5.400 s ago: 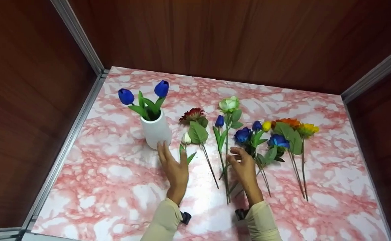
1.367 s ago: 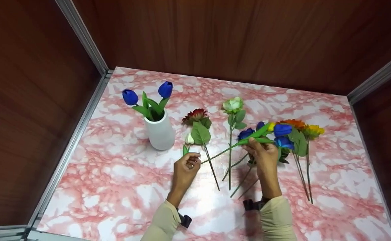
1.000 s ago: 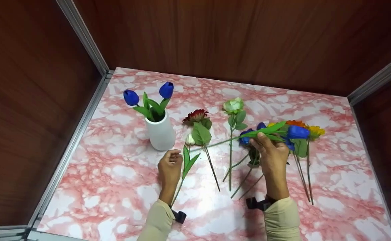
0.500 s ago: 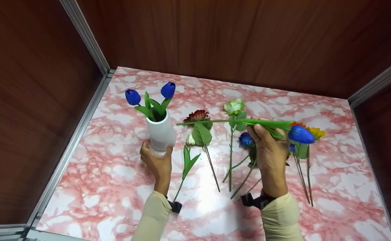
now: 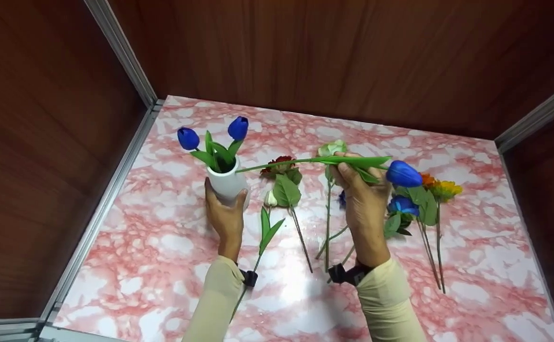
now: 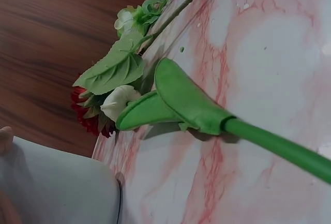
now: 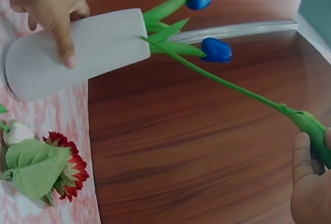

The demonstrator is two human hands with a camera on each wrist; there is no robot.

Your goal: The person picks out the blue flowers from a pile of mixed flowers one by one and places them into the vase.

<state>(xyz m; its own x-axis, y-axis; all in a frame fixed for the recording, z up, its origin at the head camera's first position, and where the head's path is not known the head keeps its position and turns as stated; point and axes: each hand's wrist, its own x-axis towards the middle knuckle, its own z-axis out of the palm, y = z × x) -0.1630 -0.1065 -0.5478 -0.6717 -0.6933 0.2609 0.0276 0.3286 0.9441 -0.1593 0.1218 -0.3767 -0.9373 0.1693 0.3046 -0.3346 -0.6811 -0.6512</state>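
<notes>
My left hand [image 5: 226, 216] wraps the near side of the white vase [image 5: 225, 183], thumb on its right flank and fingers curled round its left; the right wrist view shows my thumb [image 7: 63, 40] pressed on the wall. The vase stands at the far left of the pink marbled table [image 5: 153, 266] with two blue tulips [image 5: 238, 128] in it. Just right of that hand lie a white bud [image 5: 270, 198] with long green leaves, and a dark red flower [image 5: 279, 165] beyond it.

My right hand [image 5: 362, 204] is raised above the middle of the table, fingers and thumb pinching the leafy part of a blue tulip [image 5: 403, 173]. It lies level in the air, bloom to the right, bare stem end at the vase's mouth. Under that hand a pale green rose [image 5: 329, 148] and a blue rose [image 5: 402, 205] lie on the table. Farthest right are an orange flower [image 5: 427, 179] and a yellow flower [image 5: 445, 189].
</notes>
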